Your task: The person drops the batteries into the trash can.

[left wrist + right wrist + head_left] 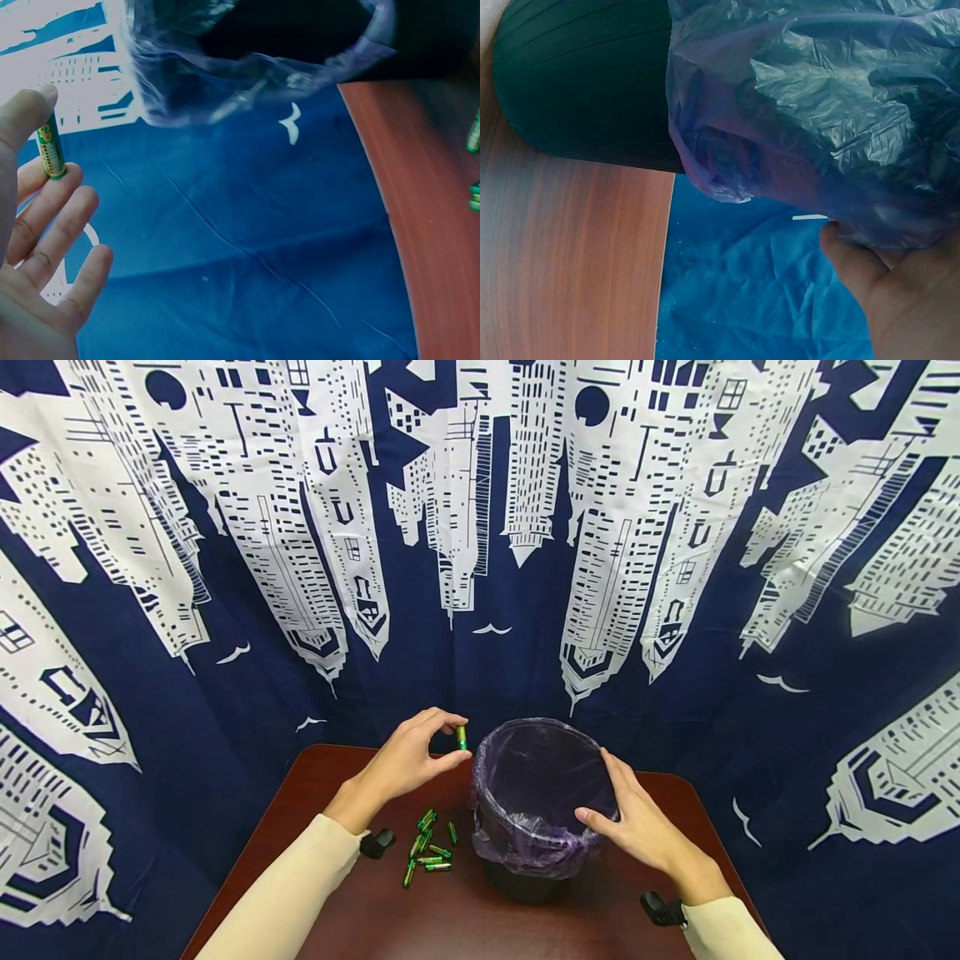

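Note:
My left hand [411, 755] pinches a small green-and-gold battery [461, 737] between thumb and fingertip, just left of the bin's rim. In the left wrist view the battery [51, 150] stands nearly upright between thumb and finger, the other fingers spread apart. The dark round trash bin [522, 887] stands on the table, lined with a thin purple plastic bag [517, 843] folded over its rim. On the bin's right side rests my right hand [637, 818], fingers fairly straight along the rim and thumb over its front edge. The bag hides part of this hand in the right wrist view.
Several loose green batteries [429, 847] lie on the brown wooden table [360, 902], left of the bin. Behind the table hangs a navy curtain [525, 635] with white buildings printed on it. Each wrist wears a black strap-on camera.

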Available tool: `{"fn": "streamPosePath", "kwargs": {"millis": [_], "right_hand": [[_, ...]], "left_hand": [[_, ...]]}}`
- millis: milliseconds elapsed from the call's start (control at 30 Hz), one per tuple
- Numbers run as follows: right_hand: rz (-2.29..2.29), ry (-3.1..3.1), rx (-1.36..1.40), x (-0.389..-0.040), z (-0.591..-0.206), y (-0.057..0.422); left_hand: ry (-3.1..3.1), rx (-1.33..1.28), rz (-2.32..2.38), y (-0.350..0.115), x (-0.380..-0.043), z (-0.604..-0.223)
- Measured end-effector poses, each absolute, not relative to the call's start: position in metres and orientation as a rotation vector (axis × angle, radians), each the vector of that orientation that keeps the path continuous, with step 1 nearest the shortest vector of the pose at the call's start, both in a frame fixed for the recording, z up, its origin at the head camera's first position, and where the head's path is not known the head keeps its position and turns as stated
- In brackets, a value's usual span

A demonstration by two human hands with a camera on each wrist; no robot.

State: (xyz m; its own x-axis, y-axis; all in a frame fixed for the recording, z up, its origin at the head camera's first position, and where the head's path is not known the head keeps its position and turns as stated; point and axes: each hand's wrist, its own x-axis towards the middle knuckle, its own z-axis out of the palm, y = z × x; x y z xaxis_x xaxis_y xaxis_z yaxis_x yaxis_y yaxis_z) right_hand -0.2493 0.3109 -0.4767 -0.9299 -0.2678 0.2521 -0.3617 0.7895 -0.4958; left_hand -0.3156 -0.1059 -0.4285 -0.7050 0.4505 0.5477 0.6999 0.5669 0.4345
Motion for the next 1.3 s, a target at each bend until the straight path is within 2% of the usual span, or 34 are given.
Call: {"fn": "streamPosePath", "kwargs": {"millis": [500,933,1300], "right_hand": [[0.831,-2.809,0.524,-0.252,-0.478,0.308],[0.845,-2.803,0.511,-0.25,-0.478,0.311],[0.848,-2.781,0.527,-0.252,-0.481,0.312]], "left_hand": [[-2.454,-1.074,-0.902,-0.059,-0.335,-0.403],[-2.57,-1.094,-0.852,-0.022,-0.352,-0.385],[-2.624,-1.082,-0.806,-0.009,-0.358,-0.387]]}}
